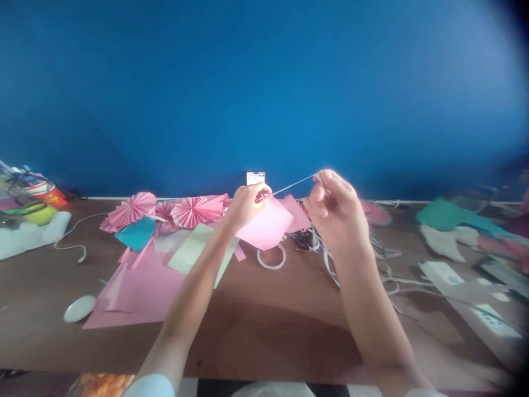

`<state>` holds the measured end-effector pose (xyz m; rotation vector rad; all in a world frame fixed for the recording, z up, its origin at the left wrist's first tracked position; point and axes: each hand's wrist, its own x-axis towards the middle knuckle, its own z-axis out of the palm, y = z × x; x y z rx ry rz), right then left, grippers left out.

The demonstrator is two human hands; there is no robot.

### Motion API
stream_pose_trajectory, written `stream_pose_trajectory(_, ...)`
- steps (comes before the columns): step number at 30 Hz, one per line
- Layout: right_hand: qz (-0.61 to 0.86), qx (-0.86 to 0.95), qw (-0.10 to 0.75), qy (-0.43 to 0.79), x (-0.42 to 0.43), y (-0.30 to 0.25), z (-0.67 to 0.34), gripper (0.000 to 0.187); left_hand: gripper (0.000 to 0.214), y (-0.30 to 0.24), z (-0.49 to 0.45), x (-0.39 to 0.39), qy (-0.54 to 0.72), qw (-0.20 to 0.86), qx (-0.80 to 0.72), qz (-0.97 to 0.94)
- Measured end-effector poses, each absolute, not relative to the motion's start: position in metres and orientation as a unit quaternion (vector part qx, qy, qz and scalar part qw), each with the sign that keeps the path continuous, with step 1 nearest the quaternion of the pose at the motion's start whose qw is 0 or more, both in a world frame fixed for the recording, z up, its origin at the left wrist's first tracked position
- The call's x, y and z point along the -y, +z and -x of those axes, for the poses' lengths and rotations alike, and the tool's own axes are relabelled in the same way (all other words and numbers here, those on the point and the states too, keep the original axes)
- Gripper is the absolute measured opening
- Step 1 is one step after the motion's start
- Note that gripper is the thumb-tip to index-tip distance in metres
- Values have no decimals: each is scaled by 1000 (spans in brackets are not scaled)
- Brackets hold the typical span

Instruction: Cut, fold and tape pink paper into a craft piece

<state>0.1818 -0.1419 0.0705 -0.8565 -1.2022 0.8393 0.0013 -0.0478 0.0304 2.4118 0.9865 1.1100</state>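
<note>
My left hand [250, 201] is closed, its fingers pinching the upper edge of a light pink sheet of paper [266, 225] held above the table. Between my two hands a thin white strand [294, 184] is stretched taut, rising toward the right; whether it is thread or a narrow strip of tape backing I cannot tell. The fingertips of my right hand [336, 207] close on its upper end. Below the pink sheet, a white ring [271, 257] like a tape roll lies on the brown table [264, 325].
Pink folded paper fans [197, 212], a teal sheet [136, 234], pale green paper [194, 248] and large pink sheets [144, 286] lie left. A phone [255, 177] stands against the blue wall. Cables, a power strip [498, 320] and green scraps [440, 214] are right.
</note>
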Motion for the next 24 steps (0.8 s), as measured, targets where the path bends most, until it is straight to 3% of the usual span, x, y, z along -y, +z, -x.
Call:
stream_pose_trajectory(5, 392, 554, 665, 310, 144, 72, -186, 33, 16, 28, -5, 49, 432, 204, -348, -807)
stream_pose_trajectory(16, 330, 486, 699, 408, 142, 77, -187, 27, 16, 26, 3, 36, 586, 231, -324, -706)
stream_pose_trajectory(20, 373, 509, 666, 398, 138, 77, -203, 26, 20, 30, 13, 31, 612, 227, -310, -691)
stream_pose_trajectory(24, 455, 561, 580, 377, 134, 77, -218, 24, 26, 38, 23, 32, 620, 214, -308, -689)
